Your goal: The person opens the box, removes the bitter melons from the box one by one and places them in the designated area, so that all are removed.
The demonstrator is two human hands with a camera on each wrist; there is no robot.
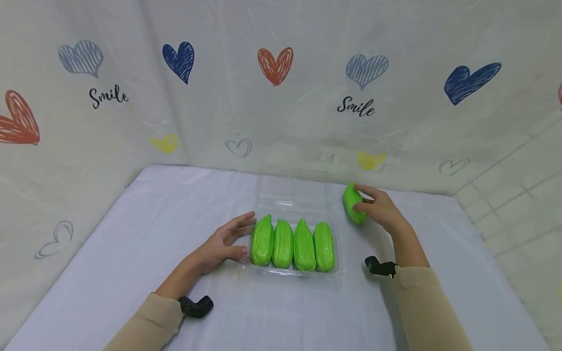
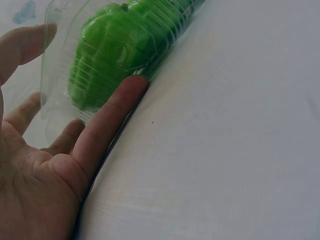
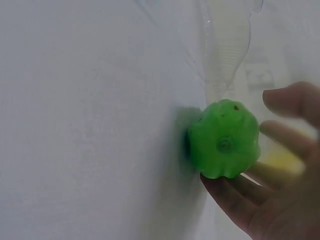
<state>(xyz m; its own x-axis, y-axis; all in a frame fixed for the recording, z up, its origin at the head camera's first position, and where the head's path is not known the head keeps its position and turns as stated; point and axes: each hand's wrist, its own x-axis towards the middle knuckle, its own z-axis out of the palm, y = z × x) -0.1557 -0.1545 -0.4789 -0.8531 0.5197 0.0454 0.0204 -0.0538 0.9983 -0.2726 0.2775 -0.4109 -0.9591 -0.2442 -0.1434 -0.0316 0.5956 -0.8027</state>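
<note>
A beige sleeve [image 1: 147, 321] covers each forearm, reaching in over the near part of the table [image 1: 263, 317], which wears a pale cloth. At each cuff sits a small black device [image 1: 196, 307].

Left of the table's middle, the left hand [image 1: 221, 246] is spread and ungripping: its thumb touches the near left corner of a clear plastic clamshell container [image 1: 291, 273], and its other fingers lie along the left wall. In the left wrist view the thumb is low by the cloth, with the index finger up at the clear rim.

The container rests near the middle of the table, towards the far edge. Four ribbed green gourds [image 1: 283, 246] lie side by side in its base, their long sides close together and pointing away from the person. Its transparent lid [image 1: 291, 195] is swung open towards the table's far edge.

Right of the container and well apart from the right-hand edge, the right hand [image 1: 381, 209] curls its thumb and fingers round a lone gourd [image 1: 351, 204], close to the far edge; how firmly cannot be told. The gourd leans slightly, and its round, lobed end faces the right wrist camera.

Beyond the far edge hangs a whitish sheet [image 1: 307, 29] printed with red, blue and yellow hearts [image 1: 275, 67] and the word "Smile". Faint grid lines mark its right side.
</note>
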